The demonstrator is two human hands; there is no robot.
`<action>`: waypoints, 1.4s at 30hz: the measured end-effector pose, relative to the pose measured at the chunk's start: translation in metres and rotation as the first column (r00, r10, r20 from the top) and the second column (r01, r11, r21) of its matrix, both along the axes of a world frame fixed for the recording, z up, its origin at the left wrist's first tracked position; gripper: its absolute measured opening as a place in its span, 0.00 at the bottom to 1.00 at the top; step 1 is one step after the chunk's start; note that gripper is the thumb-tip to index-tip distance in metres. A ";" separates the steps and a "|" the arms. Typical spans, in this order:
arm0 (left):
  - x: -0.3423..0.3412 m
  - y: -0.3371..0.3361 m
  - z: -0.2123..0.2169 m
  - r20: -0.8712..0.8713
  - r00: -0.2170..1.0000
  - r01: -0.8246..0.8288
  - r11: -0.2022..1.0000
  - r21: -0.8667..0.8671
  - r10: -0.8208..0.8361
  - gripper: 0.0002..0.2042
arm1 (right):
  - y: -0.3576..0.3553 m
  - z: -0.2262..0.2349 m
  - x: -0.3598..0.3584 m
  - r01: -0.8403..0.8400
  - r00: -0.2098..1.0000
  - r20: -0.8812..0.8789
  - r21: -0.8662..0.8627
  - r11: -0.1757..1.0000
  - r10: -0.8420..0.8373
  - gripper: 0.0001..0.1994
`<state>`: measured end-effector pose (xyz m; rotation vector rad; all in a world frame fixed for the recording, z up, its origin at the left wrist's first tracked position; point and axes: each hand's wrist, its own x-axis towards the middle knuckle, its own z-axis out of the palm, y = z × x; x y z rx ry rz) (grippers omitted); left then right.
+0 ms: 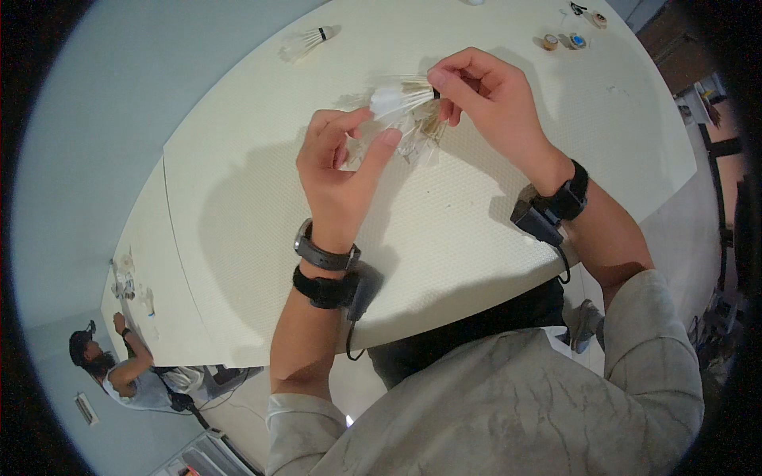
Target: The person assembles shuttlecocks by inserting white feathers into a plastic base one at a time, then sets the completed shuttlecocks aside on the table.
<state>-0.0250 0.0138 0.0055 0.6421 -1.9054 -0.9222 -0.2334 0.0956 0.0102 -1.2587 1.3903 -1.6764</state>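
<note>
Right now your right hand (488, 99) pinches the shuttlecock (401, 103) at its far-right cork end, feathers pointing near-left into your left hand's (341, 170) fingertip grip.

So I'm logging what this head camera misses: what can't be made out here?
- Shuttlecock between the left hand and right hand: fingers cover its cork end, and its feathers blur.
- Clear piece under it: what it is cannot be told.
- Small rolls at the table's far edge: too small to identify.
- Items near the other person: too small, bent by the rim.
</note>
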 end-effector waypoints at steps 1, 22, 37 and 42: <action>0.001 0.001 -0.003 -0.041 0.997 0.066 0.991 0.116 -0.061 0.07 | 0.000 0.000 0.002 -0.004 1.000 0.002 0.008 1.000 0.004 0.09; 0.003 -0.007 0.000 -0.242 0.969 0.149 0.900 0.409 -0.051 0.08 | -0.004 -0.002 -0.013 0.038 0.998 -0.042 0.030 0.999 -0.037 0.13; 0.005 -0.026 -0.020 0.076 0.995 -0.045 0.985 -0.166 0.058 0.12 | -0.003 0.000 -0.014 0.126 0.990 0.059 0.022 0.992 -0.127 0.16; 0.000 -0.013 -0.001 0.070 0.994 -0.081 0.992 -0.101 0.089 0.14 | -0.004 0.000 -0.014 0.209 0.971 0.114 0.009 0.978 -0.209 0.16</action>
